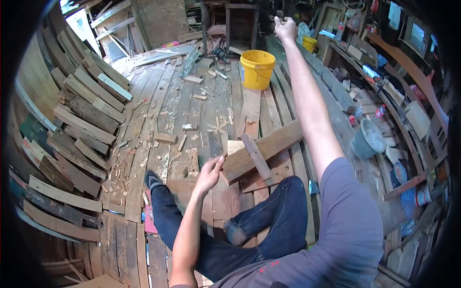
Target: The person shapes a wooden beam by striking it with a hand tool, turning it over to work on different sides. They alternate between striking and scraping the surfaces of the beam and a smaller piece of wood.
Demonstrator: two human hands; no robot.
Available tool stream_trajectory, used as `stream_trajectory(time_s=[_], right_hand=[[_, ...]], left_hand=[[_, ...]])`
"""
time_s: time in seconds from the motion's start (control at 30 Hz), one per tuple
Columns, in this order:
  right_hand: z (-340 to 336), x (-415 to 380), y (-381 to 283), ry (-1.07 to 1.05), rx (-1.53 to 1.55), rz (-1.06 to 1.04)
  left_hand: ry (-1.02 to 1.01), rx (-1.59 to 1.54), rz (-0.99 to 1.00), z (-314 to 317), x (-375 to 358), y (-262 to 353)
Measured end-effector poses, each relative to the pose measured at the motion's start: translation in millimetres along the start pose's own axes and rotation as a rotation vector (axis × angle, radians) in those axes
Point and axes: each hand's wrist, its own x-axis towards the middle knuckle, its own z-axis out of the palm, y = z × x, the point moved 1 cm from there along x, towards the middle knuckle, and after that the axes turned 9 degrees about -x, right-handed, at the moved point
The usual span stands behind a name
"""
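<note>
My left hand (210, 174) is closed, thumb and fingers together, at the near left end of a thick wooden board (278, 142); what its fingertips pinch is too small to make out. Beside those fingertips is a pale wood block (235, 146). A short narrow piece of wood (256, 156) lies across the board. High and far out on the right, my right hand (285, 30) is raised in a fist. A small dark part shows above that fist, but the rest of the held thing is hidden.
A yellow bucket (257, 69) stands ahead on the plank floor, and a grey bucket (368, 139) to the right. Stacked wood pieces (91, 120) line the left side. Wood chips and offcuts (166, 138) litter the floor. My bent legs (283, 216) are close to the board.
</note>
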Motion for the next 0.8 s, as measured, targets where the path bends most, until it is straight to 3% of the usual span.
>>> stream_trajectory(time_s=[0.1, 0.23, 0.27, 0.33, 0.43, 0.5, 0.6, 0.8], right_hand=[[-39.0, -67.5, 18.4, -0.048, 0.194, -0.108], [-99.6, -193.3, 80.3, -0.322, 0.255, 0.103], [-115.9, -228.2, 93.5, -0.467, 0.223, 0.262], [-128.9, -303.6, 139.9, -0.627, 0.089, 0.206], [-164.0, -408.7, 143.7, -0.743, -0.216, 0.014], [-179.0, -459.5, 143.7, -0.886, -0.378, -0.044], [-193.2, -494.6, 123.7, -1.074, -0.488, -0.010], [-166.0, -508.1, 145.7, -0.996, -0.481, -0.015]], left_hand=[[-0.022, -0.031, -0.019, 5.2, -3.7, 11.7], [-0.083, 0.049, 0.051, 9.0, 2.2, -7.4], [-0.084, 0.059, 0.026, 10.7, 1.2, -6.4], [-0.139, 0.330, 0.068, 9.0, 1.9, -2.9], [-0.091, 0.640, 0.036, 12.2, 2.3, -26.7], [-0.150, 0.858, -0.136, 16.2, 4.7, -29.3], [-0.150, 1.014, -0.240, 21.9, 14.1, -47.8], [-0.039, 0.999, -0.256, 24.0, 28.1, -115.1]])
